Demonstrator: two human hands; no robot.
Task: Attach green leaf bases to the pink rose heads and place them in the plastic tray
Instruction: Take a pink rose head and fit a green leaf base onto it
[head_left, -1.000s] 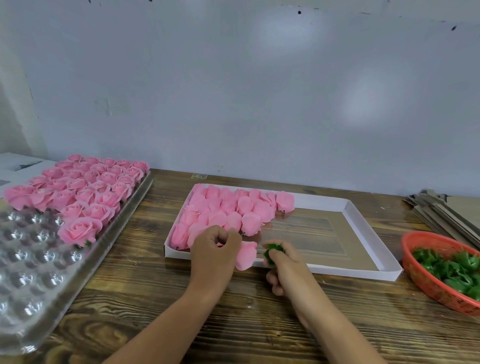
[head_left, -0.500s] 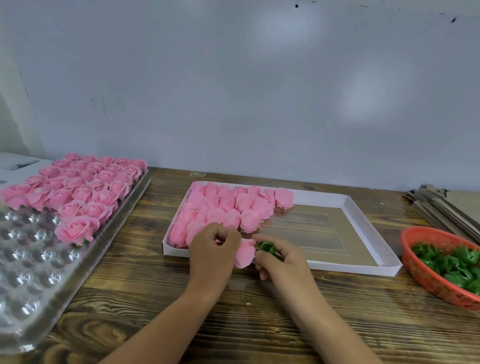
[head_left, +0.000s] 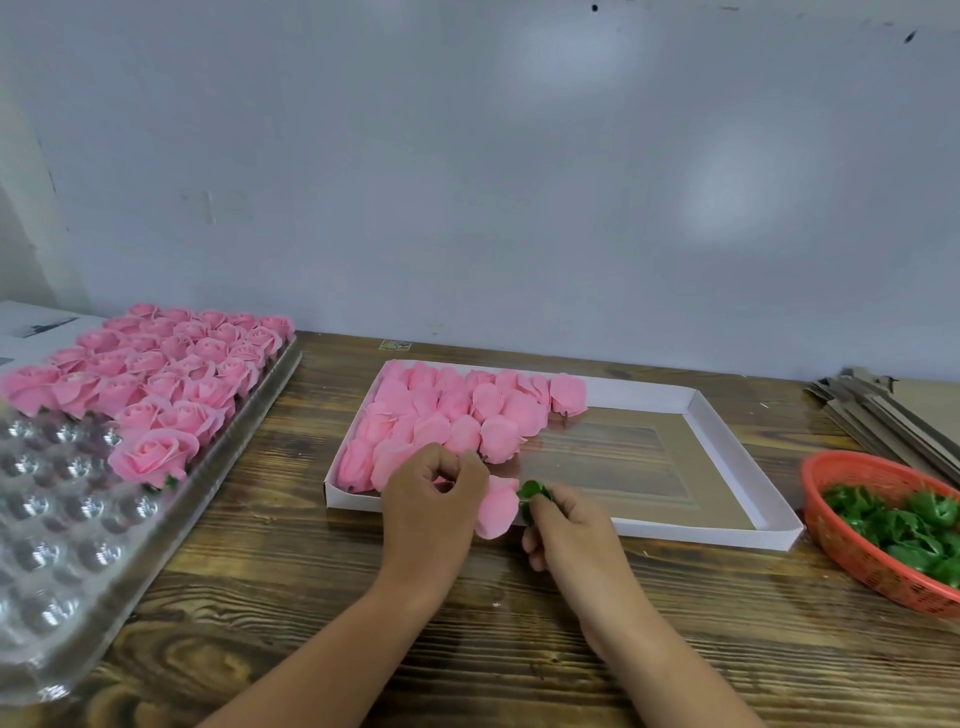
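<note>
While both hands meet near the front edge of the white box, the scene reads as follows.

Surface: a dark wood-grain surface (head_left: 291, 597) carries everything and runs back to a pale wall.

Plastic tray: a clear tray (head_left: 57, 561) with round cups lies at the far left; its far half is filled with finished pink roses (head_left: 156, 457), while the near cups show only bare plastic.

White box: a shallow white box (head_left: 727, 447) sits in the middle, with loose pink rose heads (head_left: 457, 410) packed into its left part and its right part showing the bottom.

Cardboard: a stack of flat brown sheets (head_left: 893, 415) lies at the far right edge, behind the basket.

Basket: a red mesh basket (head_left: 852, 551) stands to the right of the box and holds a heap of green leaf bases (head_left: 904, 525).

Left hand: the left hand (head_left: 431, 504) has its fingers curled around one pink rose head (head_left: 496, 512), held just above the box's near wall.

Right hand: the right hand (head_left: 566, 525) pinches a green leaf base (head_left: 532, 491) between its fingertips.

Rose head and leaf base: the two touch, the leaf base pressed against the right end of the held rose head, between the two hands.
</note>
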